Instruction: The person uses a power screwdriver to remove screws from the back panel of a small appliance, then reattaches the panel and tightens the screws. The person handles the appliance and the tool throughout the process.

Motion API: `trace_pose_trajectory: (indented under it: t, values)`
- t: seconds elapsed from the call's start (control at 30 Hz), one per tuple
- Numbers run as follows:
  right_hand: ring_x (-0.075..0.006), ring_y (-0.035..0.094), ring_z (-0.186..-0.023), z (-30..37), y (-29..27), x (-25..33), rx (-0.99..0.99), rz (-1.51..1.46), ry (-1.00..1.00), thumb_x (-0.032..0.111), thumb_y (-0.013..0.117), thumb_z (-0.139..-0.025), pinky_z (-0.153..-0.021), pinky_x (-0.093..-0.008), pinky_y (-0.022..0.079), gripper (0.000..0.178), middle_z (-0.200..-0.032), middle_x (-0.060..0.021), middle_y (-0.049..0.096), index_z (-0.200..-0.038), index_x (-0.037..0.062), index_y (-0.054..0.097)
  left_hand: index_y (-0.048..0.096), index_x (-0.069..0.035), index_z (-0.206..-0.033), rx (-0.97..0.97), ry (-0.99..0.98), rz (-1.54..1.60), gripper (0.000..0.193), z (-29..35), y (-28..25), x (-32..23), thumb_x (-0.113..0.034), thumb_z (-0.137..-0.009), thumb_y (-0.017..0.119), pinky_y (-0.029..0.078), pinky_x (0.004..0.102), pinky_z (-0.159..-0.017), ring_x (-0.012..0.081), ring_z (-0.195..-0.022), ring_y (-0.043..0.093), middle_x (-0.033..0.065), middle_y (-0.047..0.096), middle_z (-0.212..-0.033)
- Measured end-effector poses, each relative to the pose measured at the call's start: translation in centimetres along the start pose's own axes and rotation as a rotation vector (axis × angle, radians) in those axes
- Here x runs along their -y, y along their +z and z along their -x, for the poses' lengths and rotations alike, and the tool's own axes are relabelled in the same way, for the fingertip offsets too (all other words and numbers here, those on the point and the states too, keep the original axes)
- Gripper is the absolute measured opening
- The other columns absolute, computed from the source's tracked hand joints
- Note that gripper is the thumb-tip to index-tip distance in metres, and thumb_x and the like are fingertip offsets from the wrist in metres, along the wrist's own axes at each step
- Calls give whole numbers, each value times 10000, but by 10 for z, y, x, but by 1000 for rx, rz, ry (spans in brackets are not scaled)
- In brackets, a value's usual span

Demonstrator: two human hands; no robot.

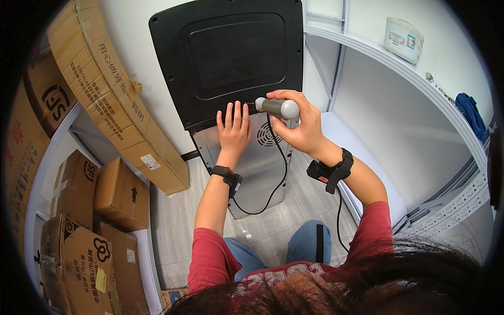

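In front of me stands a metal appliance (251, 170) with a round vent, a cable hanging down its face and a large black panel (236, 58) at its top. My left hand (234, 135) rests with outstretched fingers at the panel's lower edge. Beside it, my right hand (307, 123) grips a screwdriver (275, 107) by its thick handle, olive-grey with pale ends. The screwdriver lies nearly level, its thin shaft pointing left toward the panel's lower edge above my left fingers. Whether its tip touches a screw is too small to tell.
Cardboard boxes (122, 191) fill a shelf on the left, and a tall carton (118, 100) leans nearby. To the right, a white shelf rack (367, 44) carries a rice cooker (404, 40) and a blue cloth (470, 115). Black straps with small devices circle both wrists.
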State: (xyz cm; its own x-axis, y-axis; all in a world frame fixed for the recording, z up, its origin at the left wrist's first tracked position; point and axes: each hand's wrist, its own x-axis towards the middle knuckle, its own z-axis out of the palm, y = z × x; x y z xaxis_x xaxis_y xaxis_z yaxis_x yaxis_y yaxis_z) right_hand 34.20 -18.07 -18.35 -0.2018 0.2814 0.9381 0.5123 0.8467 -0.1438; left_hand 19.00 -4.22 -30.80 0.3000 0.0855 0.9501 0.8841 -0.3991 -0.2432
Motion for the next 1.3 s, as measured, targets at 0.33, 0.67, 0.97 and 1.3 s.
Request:
trace_pose_trajectory:
  t: [0.33, 0.67, 0.97, 1.3]
  values:
    - [-189, 652, -852, 2, -2, 0, 2, -7, 10, -21, 655, -716, -746, -279, 523, 410, -1054, -120, 640, -1090, 28, 495, 536, -108, -1263, -12, 10, -12, 472, 1, 3, 0, -246, -813, 571, 272, 519, -1052, 287, -1284, 395, 104, 463, -1348]
    - [-241, 662, -822, 0, 2, -2, -82, -30, -38, 15, 655, -704, -664, -295, 538, 385, -1011, -115, 638, -1073, 25, 549, 543, -99, -1239, -12, 15, -13, 450, 2, 3, 1, -244, -813, 569, 280, 525, -1045, 290, -1281, 396, 106, 467, -1341]
    - [-243, 661, -837, 5, 3, -1, -42, -62, 44, 15, 653, -707, -675, -297, 541, 382, -1014, -118, 636, -1073, 29, 546, 557, -67, -1207, -30, -4, -7, 423, 0, 2, 0, -226, -816, 552, 303, 519, -1041, 266, -1260, 424, 88, 496, -1311]
    - [-263, 659, -862, 4, 3, -3, -72, -39, -28, 13, 656, -701, -732, -316, 537, 392, -1022, -128, 636, -1075, 19, 539, 495, -38, -1296, -5, -3, -7, 518, 1, 3, 0, -241, -822, 549, 269, 511, -1057, 267, -1288, 388, 93, 476, -1329]
